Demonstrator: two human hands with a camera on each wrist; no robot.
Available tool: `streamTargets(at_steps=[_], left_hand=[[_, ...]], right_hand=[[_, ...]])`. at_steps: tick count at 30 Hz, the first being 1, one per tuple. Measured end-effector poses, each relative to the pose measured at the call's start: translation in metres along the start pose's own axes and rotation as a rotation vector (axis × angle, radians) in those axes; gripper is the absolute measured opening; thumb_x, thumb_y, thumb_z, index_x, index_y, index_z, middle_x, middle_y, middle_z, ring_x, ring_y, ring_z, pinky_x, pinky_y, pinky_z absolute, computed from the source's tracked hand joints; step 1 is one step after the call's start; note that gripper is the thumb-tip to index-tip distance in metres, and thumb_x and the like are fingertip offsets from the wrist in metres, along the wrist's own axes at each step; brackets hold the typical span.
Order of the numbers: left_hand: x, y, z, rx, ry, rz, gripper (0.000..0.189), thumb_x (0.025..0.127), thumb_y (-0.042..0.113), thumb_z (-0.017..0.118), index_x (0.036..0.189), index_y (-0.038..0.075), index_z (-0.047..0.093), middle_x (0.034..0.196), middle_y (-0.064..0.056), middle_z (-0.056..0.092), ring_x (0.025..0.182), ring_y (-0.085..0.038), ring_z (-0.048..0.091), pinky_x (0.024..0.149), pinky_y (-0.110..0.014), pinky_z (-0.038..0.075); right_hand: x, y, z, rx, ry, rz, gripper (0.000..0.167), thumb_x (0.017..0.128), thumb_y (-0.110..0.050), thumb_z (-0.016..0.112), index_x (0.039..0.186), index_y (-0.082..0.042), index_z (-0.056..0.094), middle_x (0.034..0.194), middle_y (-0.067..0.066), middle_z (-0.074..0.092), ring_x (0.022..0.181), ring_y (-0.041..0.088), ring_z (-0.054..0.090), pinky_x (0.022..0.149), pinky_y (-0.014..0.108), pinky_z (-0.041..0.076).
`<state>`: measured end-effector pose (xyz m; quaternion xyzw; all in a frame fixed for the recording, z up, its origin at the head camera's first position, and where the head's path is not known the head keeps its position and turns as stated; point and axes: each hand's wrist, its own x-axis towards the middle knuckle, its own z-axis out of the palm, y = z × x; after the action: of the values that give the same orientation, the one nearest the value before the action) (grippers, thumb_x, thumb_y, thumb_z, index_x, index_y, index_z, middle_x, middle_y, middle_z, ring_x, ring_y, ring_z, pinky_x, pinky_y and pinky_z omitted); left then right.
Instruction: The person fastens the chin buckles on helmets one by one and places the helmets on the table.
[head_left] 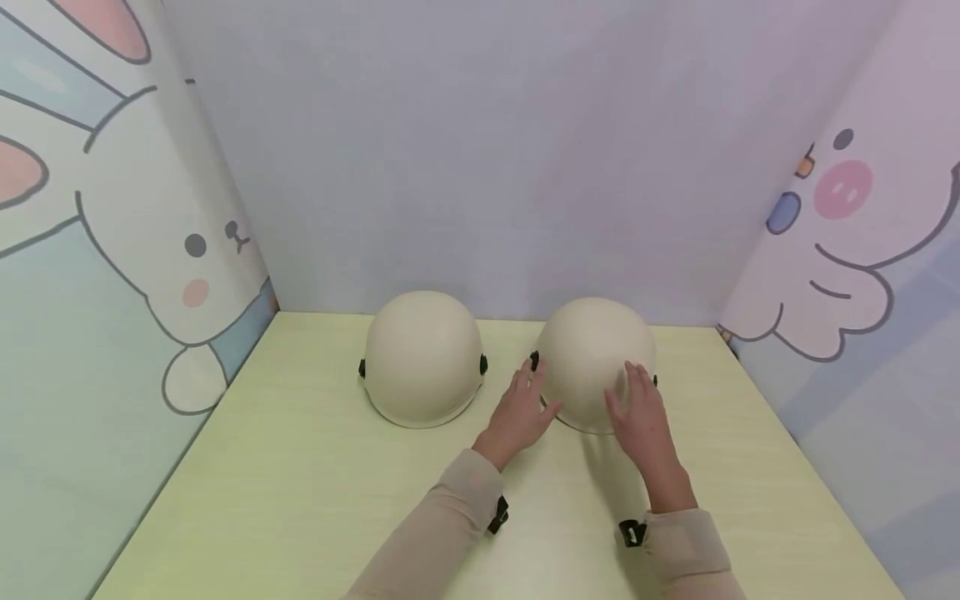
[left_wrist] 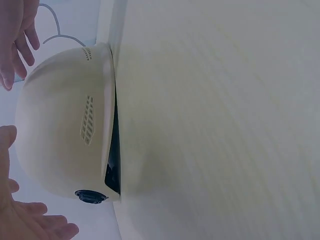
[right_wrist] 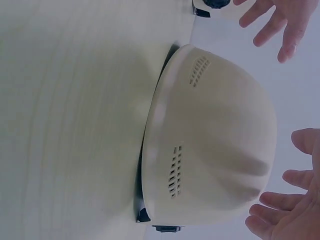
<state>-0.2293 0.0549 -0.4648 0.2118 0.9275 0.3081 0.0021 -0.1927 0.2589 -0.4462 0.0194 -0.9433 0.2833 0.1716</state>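
Two cream helmets with black side fittings sit dome-up on the table. In the head view, my left hand [head_left: 520,421] is at the left side of the right-hand helmet [head_left: 585,354], fingers spread near its black fitting [head_left: 535,361]. My right hand [head_left: 643,421] is at the helmet's right front, its shadow falling on the shell. In the wrist views, neither hand grips anything. Slotted vents [right_wrist: 176,171] show low on this helmet's shell, close to its rim. The other helmet [head_left: 423,358] stands to the left, apart from both hands.
The pale yellow table [head_left: 285,500] meets a lavender back wall [head_left: 480,167]. Side panels carry a cartoon rabbit [head_left: 150,217] on the left and a pink-nosed character [head_left: 885,208] on the right. Black wrist straps [head_left: 632,533] show at both cuffs.
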Motion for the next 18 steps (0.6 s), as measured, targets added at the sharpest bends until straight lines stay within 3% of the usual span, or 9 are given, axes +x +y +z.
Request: streamTargets(at_steps=[4, 10, 18], left_hand=[[0.002, 0.002, 0.002, -0.051, -0.005, -0.001, 0.073, 0.102, 0.042, 0.049, 0.158, 0.012, 0.012, 0.159, -0.017, 0.012, 0.142, -0.035, 0.022, 0.105, -0.05, 0.034], [0.005, 0.005, 0.005, -0.049, -0.011, 0.0, 0.074, 0.101, 0.045, 0.048, 0.158, 0.017, 0.011, 0.16, -0.015, 0.011, 0.143, -0.032, 0.019, 0.107, -0.047, 0.032], [0.009, 0.004, 0.01, -0.074, 0.009, 0.015, 0.076, 0.101, 0.048, 0.047, 0.158, 0.017, 0.007, 0.161, -0.015, 0.007, 0.144, -0.032, 0.016, 0.107, -0.047, 0.031]], right_hand=[[0.001, 0.005, -0.004, 0.027, -0.015, 0.039, 0.059, 0.101, -0.019, 0.051, 0.146, 0.011, 0.027, 0.148, 0.036, 0.022, 0.132, 0.056, 0.024, 0.104, 0.065, 0.021], [0.001, 0.01, -0.008, 0.056, -0.014, 0.088, 0.06, 0.103, -0.021, 0.048, 0.148, 0.01, 0.024, 0.149, 0.037, 0.02, 0.136, 0.053, 0.019, 0.107, 0.062, 0.018], [0.001, 0.019, -0.009, 0.16, -0.014, 0.218, 0.066, 0.105, -0.031, 0.043, 0.152, 0.006, 0.015, 0.153, 0.032, 0.017, 0.139, 0.048, 0.017, 0.11, 0.058, 0.017]])
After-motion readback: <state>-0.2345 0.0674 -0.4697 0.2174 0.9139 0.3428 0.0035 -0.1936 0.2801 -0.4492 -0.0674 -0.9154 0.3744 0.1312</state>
